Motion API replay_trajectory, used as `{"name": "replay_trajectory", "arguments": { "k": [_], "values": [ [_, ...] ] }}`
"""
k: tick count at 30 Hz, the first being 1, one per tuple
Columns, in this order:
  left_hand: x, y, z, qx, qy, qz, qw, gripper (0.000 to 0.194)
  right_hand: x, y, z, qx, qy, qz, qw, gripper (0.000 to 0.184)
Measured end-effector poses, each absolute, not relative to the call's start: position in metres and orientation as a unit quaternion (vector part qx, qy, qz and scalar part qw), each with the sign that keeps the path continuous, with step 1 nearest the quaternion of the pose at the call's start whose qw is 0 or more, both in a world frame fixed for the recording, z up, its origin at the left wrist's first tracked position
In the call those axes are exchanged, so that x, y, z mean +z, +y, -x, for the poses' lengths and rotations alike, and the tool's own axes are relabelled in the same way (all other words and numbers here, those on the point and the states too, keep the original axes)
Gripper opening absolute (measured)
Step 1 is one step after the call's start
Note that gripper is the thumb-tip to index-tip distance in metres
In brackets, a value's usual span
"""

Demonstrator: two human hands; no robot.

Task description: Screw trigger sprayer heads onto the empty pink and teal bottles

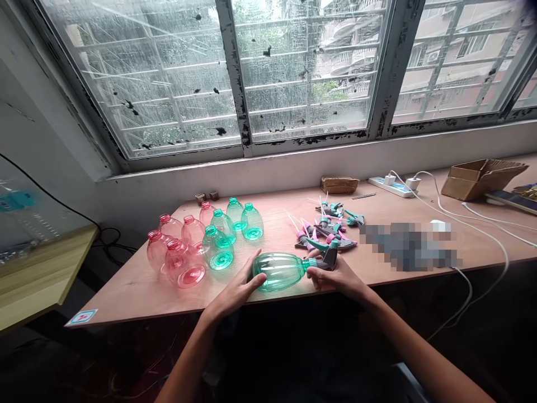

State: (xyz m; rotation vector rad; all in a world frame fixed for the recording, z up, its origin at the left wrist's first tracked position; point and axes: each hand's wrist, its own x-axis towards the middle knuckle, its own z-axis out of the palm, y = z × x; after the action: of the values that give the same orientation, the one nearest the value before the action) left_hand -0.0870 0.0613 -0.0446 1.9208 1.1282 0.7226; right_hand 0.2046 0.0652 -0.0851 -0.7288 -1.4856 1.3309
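A clear green spray bottle (279,272) lies on its side between my hands, above the table's front edge, its neck pointing right. My left hand (247,282) grips its base end, thumb on the near side. At the neck, my right hand (331,277) has its fingers closed around the collar of a dark grey and green trigger sprayer (327,260), which sits at the bottle's mouth. Whether it is fully threaded I cannot tell. Behind my right hand is a pile of pink, green and grey trigger sprayers (327,228) with white tubes.
Several open red bottles (184,263) and green bottles (220,249) stand upright on the left of the wooden table (134,302). A power strip (392,186) with white cables, a cardboard box (478,179) and a blurred patch are at right. Windows (306,67) line the back.
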Motion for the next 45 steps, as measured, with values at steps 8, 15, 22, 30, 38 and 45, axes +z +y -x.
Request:
{"name": "replay_trajectory", "arguments": {
  "k": [8,15,22,30,38,45],
  "values": [
    [-0.0420,0.0546,0.0796,0.277,0.406,-0.784,0.380,0.124,-0.0886,0.0667,-0.2050,0.559,-0.588,0.312,0.495,0.037],
    [-0.0408,0.0584,0.0828,0.281,0.425,-0.762,0.400,0.083,-0.0865,0.0651,-0.2061,0.548,-0.606,0.308,0.487,0.032],
    [-0.0458,0.0574,0.0785,0.285,0.423,-0.778,0.367,0.126,-0.0831,0.0641,-0.2046,0.549,-0.597,0.314,0.494,0.032],
    [-0.0394,0.0607,0.0844,0.278,0.451,-0.742,0.411,0.080,-0.0830,0.0648,-0.2046,0.552,-0.606,0.307,0.483,0.033],
    [-0.0421,0.0583,0.0818,0.266,0.428,-0.769,0.392,0.117,-0.0883,0.0682,-0.2044,0.551,-0.589,0.315,0.501,0.030],
    [-0.0438,0.0605,0.0859,0.259,0.438,-0.764,0.398,0.094,-0.0879,0.0668,-0.2047,0.549,-0.595,0.316,0.495,0.030]
  ]
}}
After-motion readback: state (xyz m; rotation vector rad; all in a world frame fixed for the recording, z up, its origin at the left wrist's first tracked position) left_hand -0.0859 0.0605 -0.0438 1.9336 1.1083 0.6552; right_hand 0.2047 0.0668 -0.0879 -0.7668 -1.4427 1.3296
